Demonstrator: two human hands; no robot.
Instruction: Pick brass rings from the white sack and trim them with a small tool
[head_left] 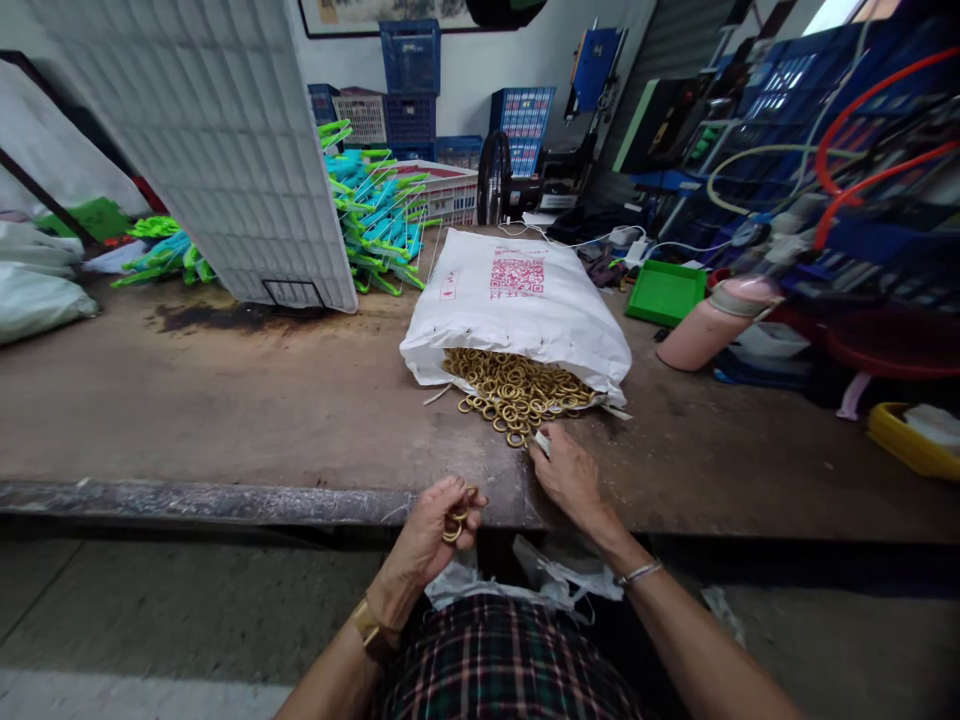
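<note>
Several brass rings (453, 527) are held in the curled fingers of my left hand (435, 525), just off the table's front edge. My right hand (566, 472) rests at the near side of a pile of brass rings (517, 388), its fingers closed around a small whitish piece (542, 442). The pile spills from the open mouth of a white sack (555, 300) with a red printed code, which lies on the brown table (300, 420).
A white ribbed panel (225, 150) stands at the left, with green and blue plastic pieces (379, 215) behind it. To the right are a green tray (666, 292), a pink bottle (697, 335) and a yellow tray (911, 445). A black fan (495, 180) stands behind the sack.
</note>
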